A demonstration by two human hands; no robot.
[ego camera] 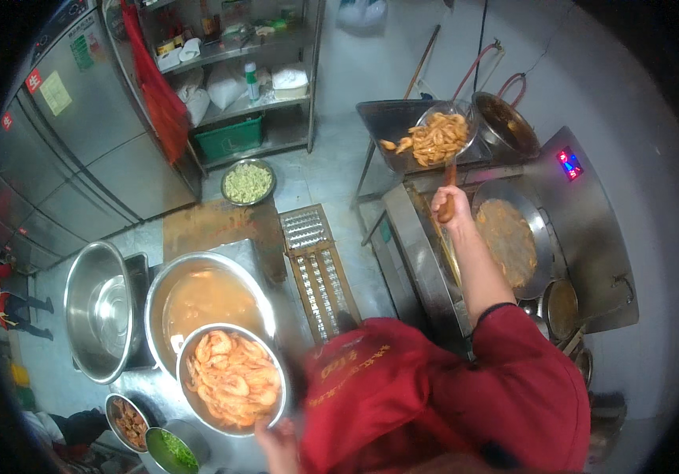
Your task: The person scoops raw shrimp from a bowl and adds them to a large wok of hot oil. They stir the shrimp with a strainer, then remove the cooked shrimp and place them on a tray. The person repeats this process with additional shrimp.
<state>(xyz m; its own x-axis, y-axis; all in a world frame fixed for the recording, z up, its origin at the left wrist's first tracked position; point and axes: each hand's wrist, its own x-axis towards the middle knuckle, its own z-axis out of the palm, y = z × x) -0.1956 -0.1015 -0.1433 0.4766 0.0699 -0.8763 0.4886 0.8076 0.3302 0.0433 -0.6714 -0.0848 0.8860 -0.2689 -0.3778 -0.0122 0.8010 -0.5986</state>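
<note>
My right hand (452,204) grips the wooden handle of a round skimmer (467,136), held out at arm's length. A heap of browned shrimp (439,137) fills the skimmer, with a few pieces at its left edge. Beneath it is a dark metal surface (378,115), beside a wok (538,216) of bubbling, cloudy liquid. Low in the view, my left hand (279,443) grips the near rim of a steel bowl (231,431) of orange-pink shrimp (234,382). This bowl overlaps a larger basin (158,278) of cloudy orange liquid; whether it rests on that rim cannot be told.
An empty-looking steel basin (111,314) stands leftward. Small containers hold brown pieces (129,422) and chopped greens (178,448). On the floor are a bowl of pale green pieces (249,182) and a metal grate (319,278). A soiled pot (505,127) stands behind the wok. Another person (4,296) is far left.
</note>
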